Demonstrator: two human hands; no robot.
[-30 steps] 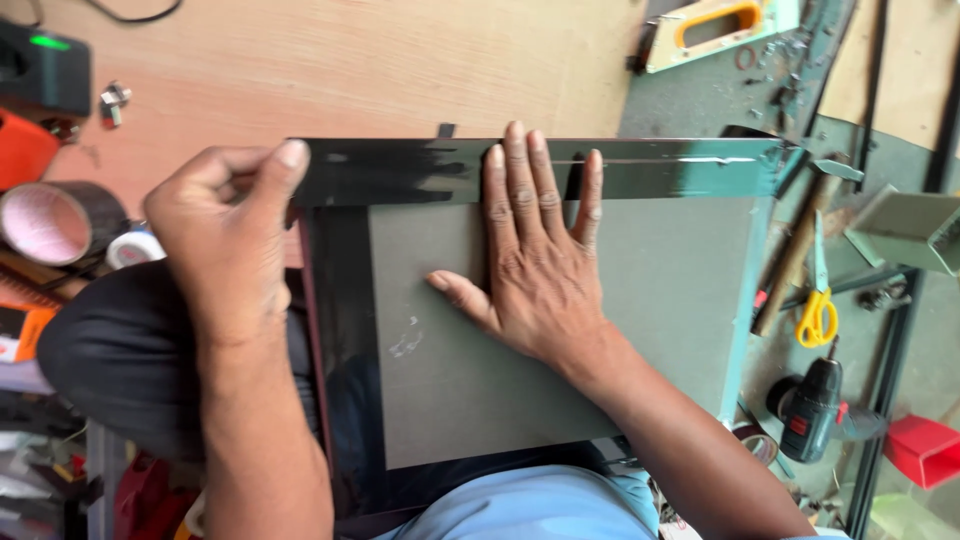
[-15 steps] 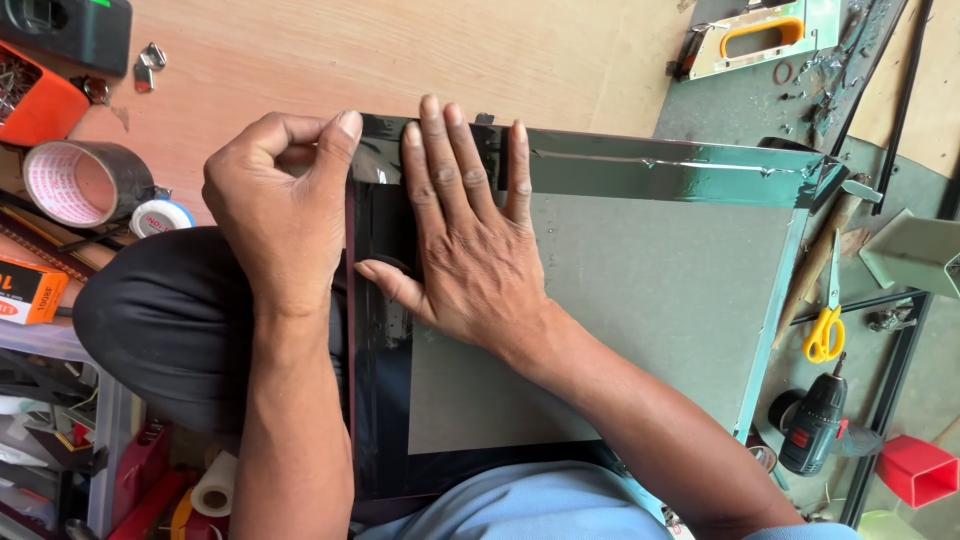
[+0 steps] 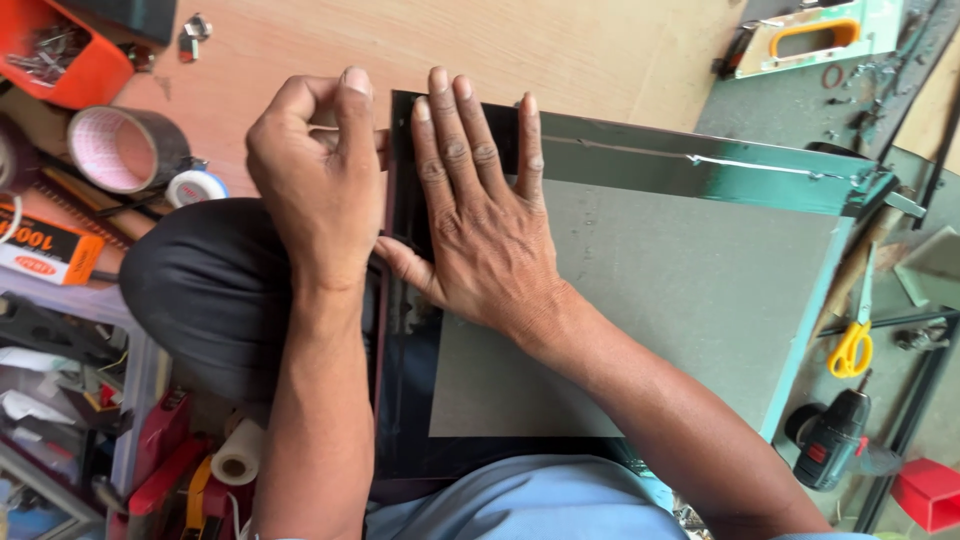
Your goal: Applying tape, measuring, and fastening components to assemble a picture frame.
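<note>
The right hand (image 3: 478, 215) lies flat on the picture frame (image 3: 640, 165), palm down, fingers straight and close together. The fingertips reach the dark top rail near its left corner. The thumb sticks out to the left and touches the frame's left edge.

The left hand (image 3: 318, 180) is curled up right beside it, at the top left corner of the frame. The fingers are bent in, and the thumb points up along the corner. I cannot tell if it is pinching something, because the fingers hide what is under them.

Half a second ago both hands sat in almost the same spots on the frame. A second ago the right hand was nearer the middle of the top rail, so it has slid left to the corner. The view has also come in closer.

The frame lies flat on the wooden table (image 3: 560, 50), in front of the person, with its back side up. A grey backing board (image 3: 690, 300) fills the middle. The long side runs left to right, and the top rail tilts down a little to the right.

A roll of brown tape (image 3: 120, 148) sits to the left. Yellow scissors (image 3: 852, 345) and a small drill (image 3: 832, 440) lie to the right.
</note>
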